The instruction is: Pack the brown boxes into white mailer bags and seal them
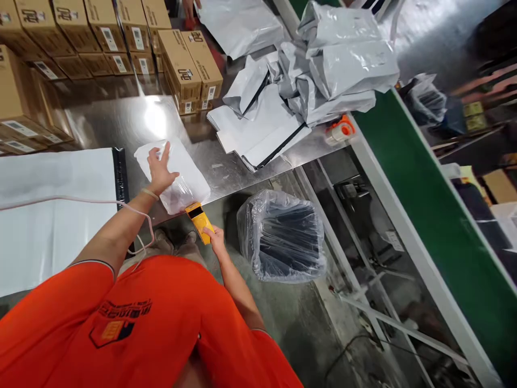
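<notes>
My left hand [160, 171] lies with fingers spread on a white plastic-wrapped package [189, 175] at the near edge of the metal table. In my right hand [217, 238] is a yellow handheld scanner [198, 220] with a dark screen or window. The scanner's far end meets the package's near edge in this view; whether they touch, I cannot tell. A pinkish-white cable [81, 199] crosses over my left forearm. To the left lies a large flat white mailer bag [56, 215] with a black strip along one side.
Brown cartons [92, 32] line the table's back and left. White mailer bags [266, 116] and filled grey-white parcels [349, 59] pile at the right, beside a tape dispenser [342, 129]. A lined bin [283, 237] stands below; a green conveyor [436, 215] runs right. Another person's hand [189, 8] shows behind.
</notes>
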Tool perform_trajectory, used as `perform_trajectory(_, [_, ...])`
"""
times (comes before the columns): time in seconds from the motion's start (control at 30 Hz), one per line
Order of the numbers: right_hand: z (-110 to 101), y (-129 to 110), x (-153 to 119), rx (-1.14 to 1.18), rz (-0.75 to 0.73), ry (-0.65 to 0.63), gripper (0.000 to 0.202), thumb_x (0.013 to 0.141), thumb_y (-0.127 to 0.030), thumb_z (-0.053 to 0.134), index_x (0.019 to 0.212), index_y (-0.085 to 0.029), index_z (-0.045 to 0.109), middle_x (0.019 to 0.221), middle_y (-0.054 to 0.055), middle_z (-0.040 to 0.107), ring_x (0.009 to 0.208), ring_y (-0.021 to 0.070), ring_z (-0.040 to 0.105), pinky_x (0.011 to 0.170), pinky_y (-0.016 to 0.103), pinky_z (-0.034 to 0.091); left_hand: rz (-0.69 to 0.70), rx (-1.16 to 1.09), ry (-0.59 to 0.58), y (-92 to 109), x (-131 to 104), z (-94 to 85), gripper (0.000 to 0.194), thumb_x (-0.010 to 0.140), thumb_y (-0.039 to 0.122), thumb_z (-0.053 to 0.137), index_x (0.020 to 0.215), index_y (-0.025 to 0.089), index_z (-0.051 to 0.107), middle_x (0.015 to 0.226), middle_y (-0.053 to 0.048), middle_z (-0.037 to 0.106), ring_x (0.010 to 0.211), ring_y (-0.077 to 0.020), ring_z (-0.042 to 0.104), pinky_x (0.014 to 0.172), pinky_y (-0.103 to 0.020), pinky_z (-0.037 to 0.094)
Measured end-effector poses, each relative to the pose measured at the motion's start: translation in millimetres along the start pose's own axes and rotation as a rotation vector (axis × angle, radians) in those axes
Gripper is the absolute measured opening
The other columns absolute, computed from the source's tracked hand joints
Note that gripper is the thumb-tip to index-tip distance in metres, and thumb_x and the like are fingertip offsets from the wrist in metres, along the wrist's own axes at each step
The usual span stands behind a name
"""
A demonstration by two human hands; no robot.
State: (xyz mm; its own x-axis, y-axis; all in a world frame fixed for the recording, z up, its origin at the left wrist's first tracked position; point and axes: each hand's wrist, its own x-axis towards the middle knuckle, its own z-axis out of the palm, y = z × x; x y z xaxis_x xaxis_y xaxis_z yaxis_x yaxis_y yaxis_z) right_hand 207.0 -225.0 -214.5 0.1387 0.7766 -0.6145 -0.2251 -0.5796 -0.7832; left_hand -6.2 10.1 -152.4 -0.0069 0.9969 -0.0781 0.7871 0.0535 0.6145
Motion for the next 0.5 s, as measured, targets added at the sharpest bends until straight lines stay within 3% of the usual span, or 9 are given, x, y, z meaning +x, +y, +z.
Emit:
perform_trajectory(0.1, [-2, 0, 0, -0.063, -0.021, -0.017, 0.056, 0.079, -0.064, 0.088, 0.061, -0.024, 0.054, 0.051, -0.003, 0.048, 0.050, 0.0126, 0.044, 0.046, 0.027, 0.039, 0.079, 0.050, -0.052, 11, 10, -1.9, 0.064, 0.104, 0.027, 0.063, 0.166, 0.011, 0.063, 0.154, -0.021, 0.066, 0.157, -0.0404, 0.048, 0.136, -0.054, 0.030])
perform_trajectory(0.17, [-2, 1, 0, -0.091, -0.030, -0.016, 0.055, 0.081, -0.062, 0.086, 0.060, -0.023, 0.053, 0.050, -0.005, 0.045, 0.049, 0.0108, 0.041, 0.046, 0.025, 0.036, 0.139, 0.081, -0.082, 12, 18, -2.3, 0.062, 0.111, 0.036, 0.051, 0.166, 0.013, 0.063, 0.157, -0.021, 0.067, 0.168, -0.0407, 0.036, 0.140, -0.057, 0.019])
perform_trajectory(0.27, [2, 5, 2, -0.083, -0.029, -0.011, 0.057, 0.080, -0.059, 0.086, 0.057, -0.024, 0.048, 0.049, -0.007, 0.041, 0.049, 0.0088, 0.036, 0.045, 0.022, 0.032, 0.236, 0.173, -0.151, 3, 29, -1.4, 0.098, 0.105, 0.075, 0.058, 0.178, 0.011, 0.047, 0.185, -0.024, 0.036, 0.177, -0.0534, 0.001, 0.139, -0.070, -0.003])
perform_trajectory(0.33, [4, 7, 4, -0.068, -0.032, -0.017, 0.060, 0.080, -0.058, 0.086, 0.056, -0.025, 0.042, 0.050, -0.007, 0.039, 0.049, 0.0085, 0.034, 0.045, 0.022, 0.030, 0.212, 0.246, -0.207, -6, 35, 0.7, 0.125, 0.093, 0.095, 0.061, 0.180, 0.008, 0.042, 0.190, -0.027, 0.020, 0.172, -0.0644, -0.011, 0.134, -0.076, -0.009])
perform_trajectory(0.5, [-19, 25, -5, -0.064, 0.004, -0.027, 0.055, 0.074, -0.056, 0.086, 0.057, -0.023, 0.045, 0.053, -0.006, 0.041, 0.054, 0.0080, 0.034, 0.049, 0.022, 0.028, 0.056, 0.343, -0.238, -14, 37, 5.5, 0.136, 0.086, 0.096, 0.069, 0.185, 0.011, 0.029, 0.191, -0.032, 0.003, 0.172, -0.0641, -0.010, 0.132, -0.081, -0.004])
